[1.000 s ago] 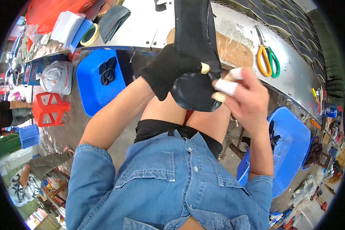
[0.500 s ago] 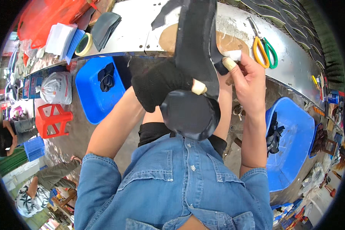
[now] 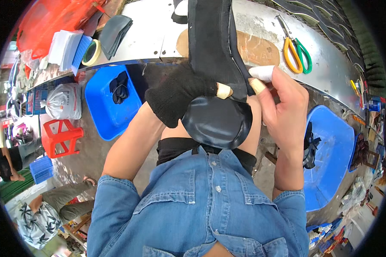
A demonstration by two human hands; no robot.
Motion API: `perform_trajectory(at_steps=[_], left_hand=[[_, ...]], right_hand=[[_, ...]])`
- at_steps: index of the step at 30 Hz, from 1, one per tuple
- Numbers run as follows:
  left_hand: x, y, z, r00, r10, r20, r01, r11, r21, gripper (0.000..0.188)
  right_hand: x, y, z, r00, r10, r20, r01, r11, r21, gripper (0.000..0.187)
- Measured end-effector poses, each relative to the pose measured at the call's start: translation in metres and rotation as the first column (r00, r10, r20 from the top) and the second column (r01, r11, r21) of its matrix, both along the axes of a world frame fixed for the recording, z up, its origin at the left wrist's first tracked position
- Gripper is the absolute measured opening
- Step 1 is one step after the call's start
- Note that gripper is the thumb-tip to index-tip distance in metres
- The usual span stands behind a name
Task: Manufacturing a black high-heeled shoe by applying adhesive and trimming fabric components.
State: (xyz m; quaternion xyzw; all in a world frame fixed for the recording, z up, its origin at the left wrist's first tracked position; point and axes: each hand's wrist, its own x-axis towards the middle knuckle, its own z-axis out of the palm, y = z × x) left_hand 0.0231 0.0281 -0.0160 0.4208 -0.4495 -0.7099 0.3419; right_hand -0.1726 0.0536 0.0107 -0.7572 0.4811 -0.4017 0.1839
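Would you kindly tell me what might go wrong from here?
The black piece has its rounded end over the lap, so it might slip if the gloved left hand loosens.
The right hand seems to pinch only its edge with taped fingertips, so that grip may slide off.
The scissors, handles near the bench edge, could get knocked.

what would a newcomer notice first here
Likely the long black piece at centre with its glossy rounded end, held in the black-gloved left grip. Next come the yellow-and-green-handled scissors on the metal bench, upper right. The red stool at left and blue tubs on either side also stand out.
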Motion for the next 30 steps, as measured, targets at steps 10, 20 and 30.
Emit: perform_trajectory(at_steps=[10, 20, 30], left_hand=[[0.006, -0.013, -0.012, 0.999, -0.014, -0.048, 0.009, 0.995, -0.097, 0.041], [0.016, 0.012, -0.018, 0.965, -0.102, -0.242, 0.039, 0.967, -0.252, 0.039], [0.013, 0.013, -0.022, 0.973, -0.041, -0.225, 0.001, 0.985, -0.174, 0.04]], right_hand=[[0.01, 0.016, -0.002, 0.982, -0.025, -0.187, 0.001, 0.992, -0.126, 0.015], [0.012, 0.01, 0.019, 0.676, 0.059, 0.734, -0.415, 0.854, 0.314, 0.016], [0.023, 0.004, 0.014, 0.645, -0.028, 0.764, -0.504, 0.735, 0.453, 0.02]])
